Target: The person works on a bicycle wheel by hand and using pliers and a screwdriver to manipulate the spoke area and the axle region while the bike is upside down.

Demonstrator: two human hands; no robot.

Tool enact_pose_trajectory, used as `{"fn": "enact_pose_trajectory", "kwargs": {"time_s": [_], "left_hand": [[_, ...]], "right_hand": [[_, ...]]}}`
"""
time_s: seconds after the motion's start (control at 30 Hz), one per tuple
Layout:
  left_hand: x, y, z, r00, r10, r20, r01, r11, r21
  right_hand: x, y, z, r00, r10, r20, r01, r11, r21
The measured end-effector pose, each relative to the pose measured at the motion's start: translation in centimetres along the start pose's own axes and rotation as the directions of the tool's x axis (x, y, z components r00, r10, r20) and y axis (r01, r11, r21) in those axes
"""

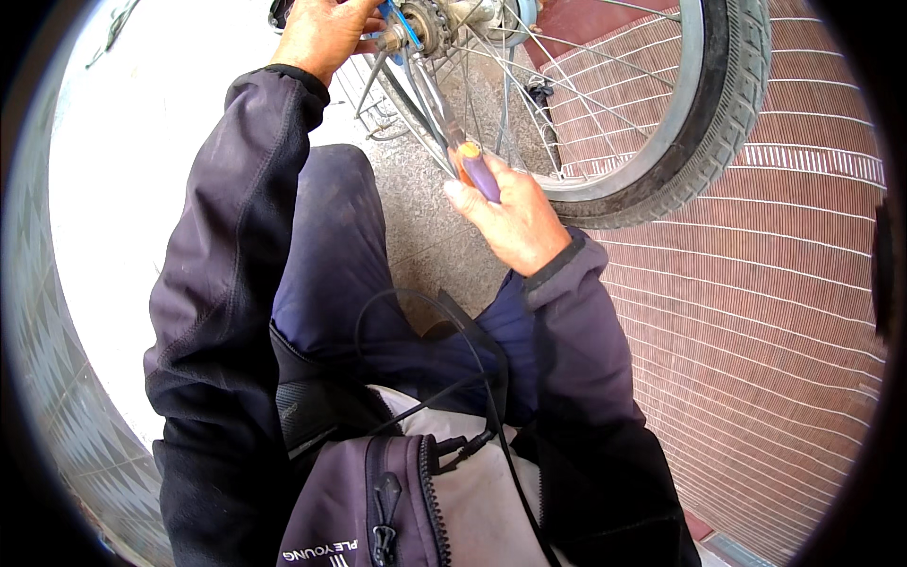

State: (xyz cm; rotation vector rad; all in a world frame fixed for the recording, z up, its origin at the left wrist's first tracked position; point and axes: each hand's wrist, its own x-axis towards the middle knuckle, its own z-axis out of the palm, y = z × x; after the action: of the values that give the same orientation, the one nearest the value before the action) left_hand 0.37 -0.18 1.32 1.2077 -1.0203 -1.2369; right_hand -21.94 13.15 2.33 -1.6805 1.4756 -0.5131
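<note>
A bicycle wheel (661, 142) with spokes, a silver rim and a black tyre stands at the top right. Its hub and small sprocket (430, 24) are near the top edge. My right hand (510, 217) grips the purple and orange handle of a screwdriver (477, 170), whose shaft runs up toward the hub. My left hand (321, 33) is closed around a blue-handled tool at the hub, beside the sprocket. Both forearms are in dark sleeves.
Red ribbed paving (756, 312) spreads to the right. Grey speckled stone ground (425, 217) lies under the wheel. A bright white surface (123, 189) fills the left. A metal wire rack (368, 99) sits left of the wheel. My knee and jacket fill the lower middle.
</note>
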Motion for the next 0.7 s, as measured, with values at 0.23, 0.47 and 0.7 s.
{"fn": "enact_pose_trajectory", "kwargs": {"time_s": [0.23,0.47,0.7], "left_hand": [[0.1,-0.5,-0.1,1.000,0.018,0.002,-0.018,1.000,0.002],[-0.3,0.0,0.0,1.000,-0.013,-0.010,0.014,1.000,0.007],[-0.4,0.1,0.1,1.000,-0.009,-0.023,0.009,1.000,0.011]], "right_hand": [[-0.8,0.1,-0.5,0.982,0.114,0.153,-0.153,0.949,0.274],[-0.1,-0.8,-1.0,0.935,0.049,0.350,-0.244,0.806,0.539],[0.6,-0.8,-1.2,0.920,0.089,0.382,-0.324,0.720,0.614]]}}
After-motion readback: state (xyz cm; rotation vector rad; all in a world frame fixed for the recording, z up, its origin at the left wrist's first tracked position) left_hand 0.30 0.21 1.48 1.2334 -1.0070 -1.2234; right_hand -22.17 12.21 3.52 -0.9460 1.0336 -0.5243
